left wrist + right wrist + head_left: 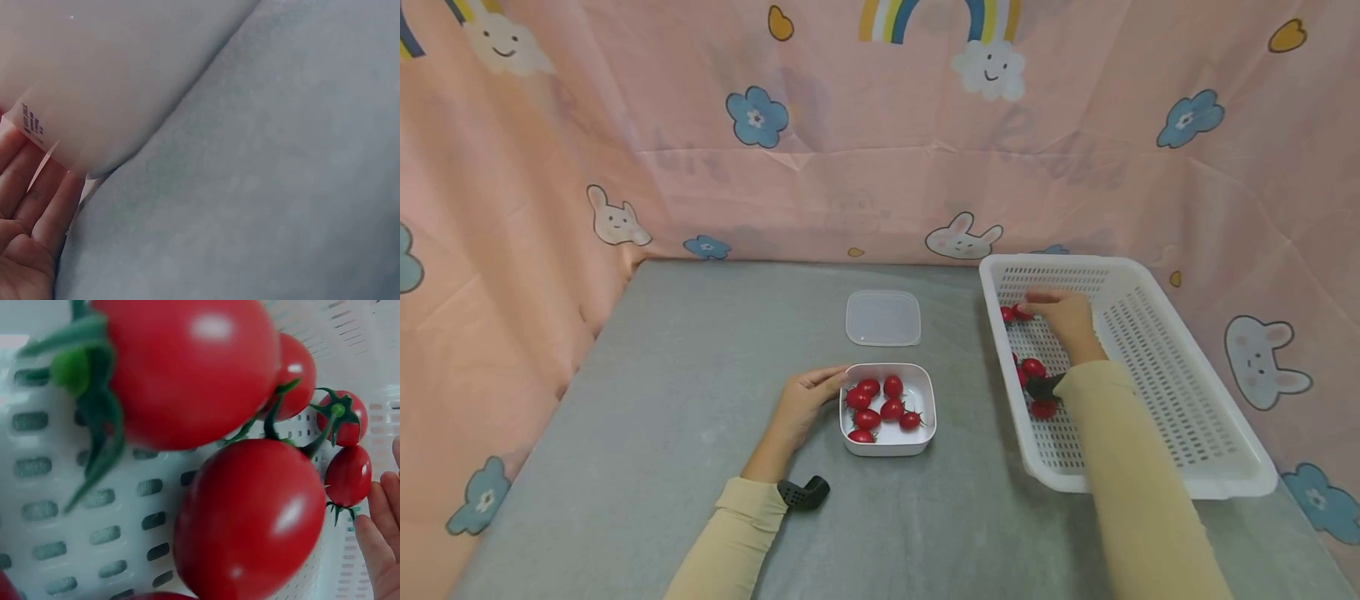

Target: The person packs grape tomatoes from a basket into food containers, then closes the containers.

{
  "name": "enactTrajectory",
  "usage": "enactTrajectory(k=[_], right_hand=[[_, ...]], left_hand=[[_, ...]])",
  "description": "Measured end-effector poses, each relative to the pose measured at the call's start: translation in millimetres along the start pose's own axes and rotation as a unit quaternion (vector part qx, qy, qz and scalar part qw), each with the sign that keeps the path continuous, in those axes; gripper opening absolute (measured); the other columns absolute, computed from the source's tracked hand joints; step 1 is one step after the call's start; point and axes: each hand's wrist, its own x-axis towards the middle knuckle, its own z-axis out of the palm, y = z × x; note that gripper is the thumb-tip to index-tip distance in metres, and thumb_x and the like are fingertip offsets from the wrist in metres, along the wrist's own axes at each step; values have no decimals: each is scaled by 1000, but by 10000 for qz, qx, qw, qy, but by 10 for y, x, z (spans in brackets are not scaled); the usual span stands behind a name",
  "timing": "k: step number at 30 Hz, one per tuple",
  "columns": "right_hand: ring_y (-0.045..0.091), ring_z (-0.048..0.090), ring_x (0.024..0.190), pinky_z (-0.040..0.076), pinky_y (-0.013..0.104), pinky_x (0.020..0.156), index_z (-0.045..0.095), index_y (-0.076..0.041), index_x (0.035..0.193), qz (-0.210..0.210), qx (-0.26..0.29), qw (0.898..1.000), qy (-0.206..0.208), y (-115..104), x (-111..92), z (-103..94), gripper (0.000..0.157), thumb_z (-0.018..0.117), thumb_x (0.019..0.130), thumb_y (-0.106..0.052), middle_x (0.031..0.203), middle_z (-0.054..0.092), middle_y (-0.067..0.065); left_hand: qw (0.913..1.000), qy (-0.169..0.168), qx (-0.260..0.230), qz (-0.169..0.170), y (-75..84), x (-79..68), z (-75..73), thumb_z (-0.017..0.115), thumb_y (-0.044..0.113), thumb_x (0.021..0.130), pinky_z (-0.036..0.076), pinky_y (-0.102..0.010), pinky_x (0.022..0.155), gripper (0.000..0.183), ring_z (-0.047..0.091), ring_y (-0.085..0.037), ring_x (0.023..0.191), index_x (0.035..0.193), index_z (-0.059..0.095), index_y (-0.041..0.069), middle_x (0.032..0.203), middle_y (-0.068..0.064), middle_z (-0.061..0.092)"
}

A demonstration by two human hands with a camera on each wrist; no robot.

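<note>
Two small oval red tomatoes (348, 476) lay in the rectangular white plastic basket (1060, 482), just at the tips of the right hand (1066, 321); its fingers were slightly spread, whether touching them could not be told. That arm stretched forward over the basket. The left hand (797, 408), fingers extended, rested against the square white plastic box (887, 448).

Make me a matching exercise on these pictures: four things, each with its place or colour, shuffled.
Things:
1. left hand
2. lid
3. right hand
4. sleeves

Places and colours:
A. inside the basket, by the tomatoes
B. pale yellow
C. against the side of the small box
D. flat on the table, beyond the small box

Pairs: 1-C, 2-D, 3-A, 4-B.
</note>
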Motion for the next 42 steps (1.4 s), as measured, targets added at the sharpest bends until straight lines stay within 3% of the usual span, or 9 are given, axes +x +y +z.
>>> enactTrajectory(k=[10,19,26,42], right_hand=[[40,29,148,23,57,120,56,-3,139,270,-381,9977,-498,60,31,5,51,69,92,-18,152,45,21],[41,37,141,30,59,116,58,-4,138,187,-817,9952,-507,76,27,14,51,69,92,-22,150,47,23],[38,47,133,37,54,113,59,-2,136,43,-416,9991,22,-12,-19,19,50,68,94,-28,145,53,21],[34,44,137,32,57,116,58,-10,139,-168,96,9998,83,-350,-70,-53,60,69,91,-44,145,55,17]], left_hand=[[10000,-58,-73,24,25,-8,-4,65,9,94,55,-22,86,31,68,-1,91,118,67,-11,111,-12,74],[9999,-94,12,-58,27,-7,-15,66,11,94,55,-22,87,32,68,-1,93,119,67,-9,117,-16,72],[9999,-78,57,-67,13,4,-18,67,12,94,55,-23,87,32,68,-2,93,119,68,-8,118,-18,71],[10000,-16,15,-93,18,-6,-9,67,12,93,55,-23,87,33,68,-2,93,119,68,-8,115,-15,73]])
